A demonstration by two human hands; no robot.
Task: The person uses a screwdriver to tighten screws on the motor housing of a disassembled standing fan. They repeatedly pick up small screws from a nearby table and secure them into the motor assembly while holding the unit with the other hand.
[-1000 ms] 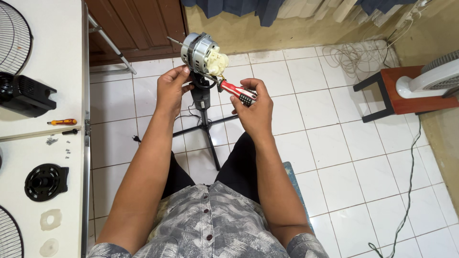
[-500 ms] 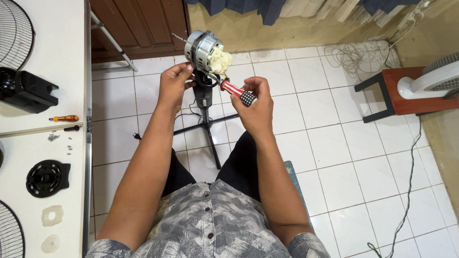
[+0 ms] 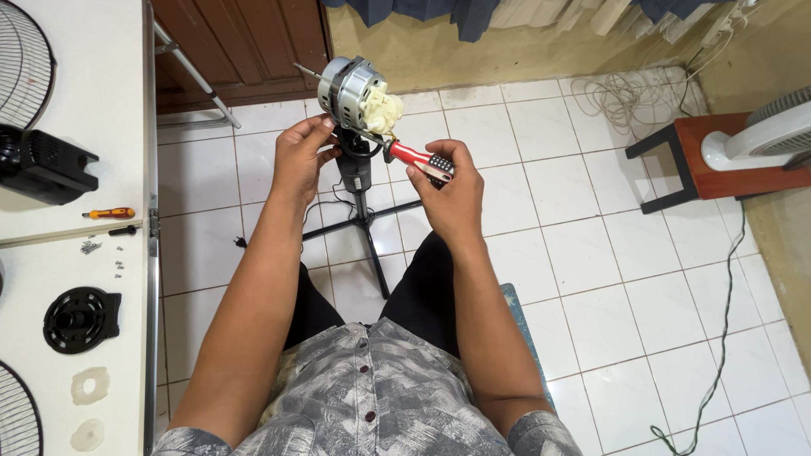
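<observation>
1. The left hand [image 3: 302,156] is curled around the black neck just under the round silver metal fan motor [image 3: 348,87]. The fingers are wrapped on it, not spread.
2. The fan motor sits on top of a thin black stand with legs [image 3: 365,221], above the white tile floor [image 3: 608,253]. It is tilted, and a thin metal rod pokes out of it up and to the left.
3. A cream plastic gear box [image 3: 384,110] is stuck on the lower right side of the motor.
4. The right hand [image 3: 452,198] is closed tight around a screwdriver with a red and black handle [image 3: 418,159]. The tip of the screwdriver points up and left and touches the motor just below the cream part.
5. On the left is a white table [image 3: 93,84]. A small orange screwdriver [image 3: 108,213] lies on it, with little screws [image 3: 91,247] just beside it.
6. A black round plastic part [image 3: 80,318] and a black boxy cover [image 3: 42,165] also lie on the table, well apart from each other.
7. On the right, a white fan base [image 3: 752,139] rests on a red wooden stool [image 3: 701,160].
</observation>
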